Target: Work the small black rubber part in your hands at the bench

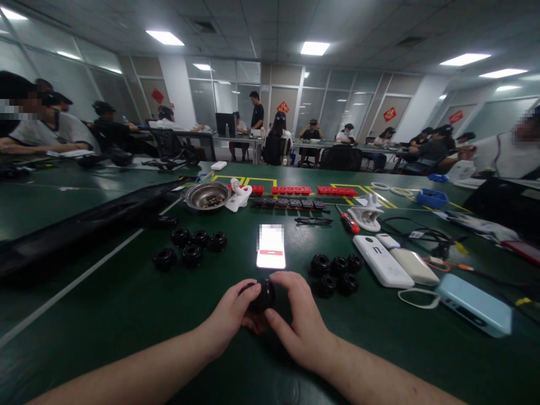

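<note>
Just on the near side of a lit phone (pixel 272 260), the left hand (pixel 230 312) grips a black round part (pixel 265 295), thumb across it, while the right hand (pixel 301 315) curls round its other side, seemingly touching. The step in hand looks like turning or inspecting this part; the next move likely calls for one firm grip, the other looser. Five similar black pieces (pixel 192 255) sit left of the phone, five more (pixel 338 265) right of it. Beyond the phone, the green surface (pixel 126 315) carries a dark strip (pixel 291 203), red trays (pixel 291 190) and, leftward, a metal bowl (pixel 196 207). Farther beyond, people sit at desks in a glass-walled office; one person (pixel 257 115) stands.
</note>
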`<action>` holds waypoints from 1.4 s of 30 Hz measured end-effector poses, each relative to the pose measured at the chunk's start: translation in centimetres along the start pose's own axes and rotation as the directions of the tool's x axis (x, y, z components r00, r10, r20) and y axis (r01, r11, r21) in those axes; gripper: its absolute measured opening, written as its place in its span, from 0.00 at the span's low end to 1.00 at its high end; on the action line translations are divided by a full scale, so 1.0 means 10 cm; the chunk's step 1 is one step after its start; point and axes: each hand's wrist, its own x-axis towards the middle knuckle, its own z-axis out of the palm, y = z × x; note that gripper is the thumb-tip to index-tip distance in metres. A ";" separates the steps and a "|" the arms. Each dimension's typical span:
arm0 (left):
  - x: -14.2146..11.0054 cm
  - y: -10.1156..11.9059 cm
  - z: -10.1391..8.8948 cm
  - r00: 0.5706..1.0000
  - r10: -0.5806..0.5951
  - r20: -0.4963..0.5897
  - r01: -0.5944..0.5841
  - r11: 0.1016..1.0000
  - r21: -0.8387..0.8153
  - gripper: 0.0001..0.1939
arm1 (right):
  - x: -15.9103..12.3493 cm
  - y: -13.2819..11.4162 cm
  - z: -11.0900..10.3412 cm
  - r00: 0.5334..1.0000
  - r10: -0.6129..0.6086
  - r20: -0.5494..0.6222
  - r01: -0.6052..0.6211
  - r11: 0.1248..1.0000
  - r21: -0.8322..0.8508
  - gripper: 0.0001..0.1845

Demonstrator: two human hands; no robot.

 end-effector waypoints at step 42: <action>0.03 -0.03 0.00 0.999 -0.029 0.027 0.025 0.988 0.152 0.21 | 0.03 -0.05 -0.03 0.981 -0.158 0.109 0.169 0.980 -0.101 0.12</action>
